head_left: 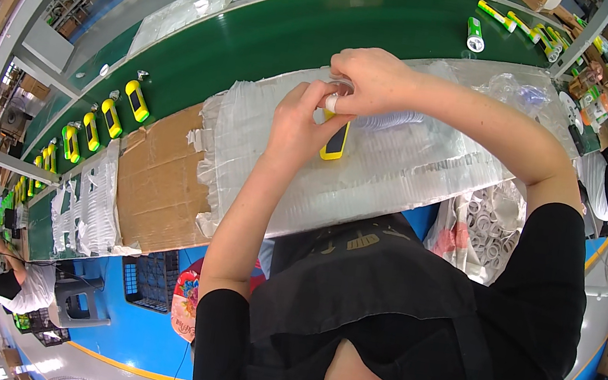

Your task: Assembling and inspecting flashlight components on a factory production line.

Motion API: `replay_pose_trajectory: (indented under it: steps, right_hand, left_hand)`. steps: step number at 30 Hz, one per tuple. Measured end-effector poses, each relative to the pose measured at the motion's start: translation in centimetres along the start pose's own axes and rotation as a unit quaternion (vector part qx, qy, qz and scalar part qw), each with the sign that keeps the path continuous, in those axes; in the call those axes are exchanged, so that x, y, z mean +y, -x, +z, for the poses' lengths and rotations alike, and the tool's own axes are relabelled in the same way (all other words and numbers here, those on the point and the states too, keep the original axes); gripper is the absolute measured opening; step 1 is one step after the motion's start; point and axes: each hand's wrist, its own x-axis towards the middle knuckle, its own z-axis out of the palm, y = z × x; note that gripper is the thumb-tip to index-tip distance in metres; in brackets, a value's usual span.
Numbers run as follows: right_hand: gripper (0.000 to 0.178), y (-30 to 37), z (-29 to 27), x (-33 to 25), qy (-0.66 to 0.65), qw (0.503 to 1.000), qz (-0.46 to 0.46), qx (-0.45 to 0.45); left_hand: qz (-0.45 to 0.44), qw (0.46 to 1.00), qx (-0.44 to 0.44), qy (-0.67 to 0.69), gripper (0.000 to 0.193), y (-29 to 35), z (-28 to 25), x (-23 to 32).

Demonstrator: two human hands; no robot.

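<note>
A yellow flashlight (335, 144) with a black panel hangs head-up between my hands, above the plastic-covered bench. My left hand (297, 120) is closed round its upper end, the fingers hiding the head. My right hand (373, 82) reaches in from the right, fingers pinched at the same end on a clear round piece (342, 86), which is mostly hidden. A white band wraps one finger there. Just right of the flashlight, a stack of clear discs (390, 120) lies on the plastic sheeting (259, 175).
Beyond the bench runs a green conveyor belt (264, 35). Several yellow flashlights (136, 101) stand along it at the left; a green one (475, 35) lies at the far right. Brown cardboard (164, 177) covers the bench's left part. A bag of white rings (487, 225) hangs below the front edge.
</note>
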Motion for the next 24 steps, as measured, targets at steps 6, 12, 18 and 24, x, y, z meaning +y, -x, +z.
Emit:
replay_pose_trajectory:
  steps: [6, 12, 18, 24]
  right_hand:
    - [0.043, 0.3, 0.5, 0.5, -0.137, 0.989, -0.042, 0.024]
    - [0.045, 1.2, 1.3, -1.5, -0.094, 0.992, 0.057, 0.066]
    - [0.077, 3.7, 12.5, -1.1, -0.395, 0.877, 0.074, 0.264]
    - [0.058, 1.4, 17.5, -7.5, -0.381, 0.815, 0.258, 0.353]
  left_hand:
    - [-0.015, 0.999, -0.011, 0.031, 0.039, 0.3, -0.7, -0.9]
    - [0.029, 0.999, -0.023, 0.029, 0.040, 0.5, -1.2, -1.6]
    - [-0.016, 0.987, -0.043, 0.156, 0.043, 1.1, -1.2, -3.9]
    - [-0.072, 0.916, -0.070, 0.389, 0.054, 0.3, -1.4, -3.5]
